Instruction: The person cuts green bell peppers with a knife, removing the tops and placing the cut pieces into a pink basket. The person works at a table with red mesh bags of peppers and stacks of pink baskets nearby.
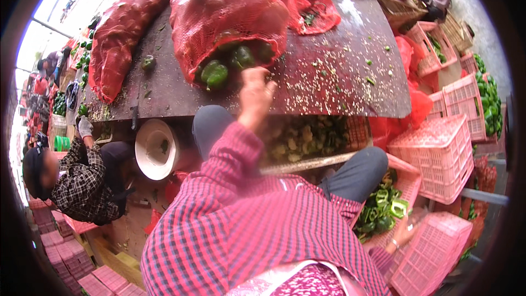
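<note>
My left hand [255, 92], blurred, reaches over the dark table [353, 65] to the mouth of a large red mesh sack [228, 8]. Its curled fingers are close to a green bell pepper [243, 56]; whether they touch or grip it I cannot tell. Another whole bell pepper [214, 75] lies at the sack's opening, left of that hand. Low on the right, my right hand [404, 232] is beside a pink crate [407, 172] of cut green peppers [380, 216]. An opened pepper half [399, 208] lies by its fingertips. Blur hides whether this hand holds anything.
A second full mesh sack [123, 33] lies on the table, with pale seeds scattered to the right. Beneath the edge is a container of pepper scraps [304, 139]. A white bucket [157, 150] and a seated co-worker [82, 176] are at left. Pink crates [431, 156] stand right.
</note>
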Action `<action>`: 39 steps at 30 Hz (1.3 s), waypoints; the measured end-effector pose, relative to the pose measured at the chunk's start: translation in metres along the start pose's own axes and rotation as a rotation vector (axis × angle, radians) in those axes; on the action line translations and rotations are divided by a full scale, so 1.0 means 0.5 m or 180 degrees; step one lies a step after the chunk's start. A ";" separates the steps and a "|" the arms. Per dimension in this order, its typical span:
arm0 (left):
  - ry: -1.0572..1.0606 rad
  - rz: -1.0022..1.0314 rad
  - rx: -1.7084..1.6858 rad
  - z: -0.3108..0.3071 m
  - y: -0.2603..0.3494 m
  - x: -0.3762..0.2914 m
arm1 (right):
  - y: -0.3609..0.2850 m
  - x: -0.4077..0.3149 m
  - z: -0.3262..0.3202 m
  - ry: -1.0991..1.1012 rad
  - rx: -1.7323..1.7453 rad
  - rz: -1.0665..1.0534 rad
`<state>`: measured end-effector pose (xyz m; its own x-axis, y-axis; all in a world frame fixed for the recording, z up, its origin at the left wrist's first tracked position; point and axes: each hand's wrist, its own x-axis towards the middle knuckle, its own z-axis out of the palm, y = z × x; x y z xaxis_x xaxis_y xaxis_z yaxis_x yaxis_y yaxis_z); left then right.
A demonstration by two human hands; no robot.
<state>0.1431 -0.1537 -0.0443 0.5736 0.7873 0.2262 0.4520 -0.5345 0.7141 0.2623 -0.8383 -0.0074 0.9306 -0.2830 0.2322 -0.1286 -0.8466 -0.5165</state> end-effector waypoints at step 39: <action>-0.0416 0.0495 -0.0699 0.048 -0.117 0.066 | -0.737 -0.314 0.608 -0.2897 0.0005 -0.3180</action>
<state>0.1517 -0.1040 -0.0945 0.7138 0.6474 0.2671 0.2015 -0.5551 0.8070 0.2680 -0.3448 -0.1042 0.5205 0.8457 -0.1176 0.7312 -0.5126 -0.4501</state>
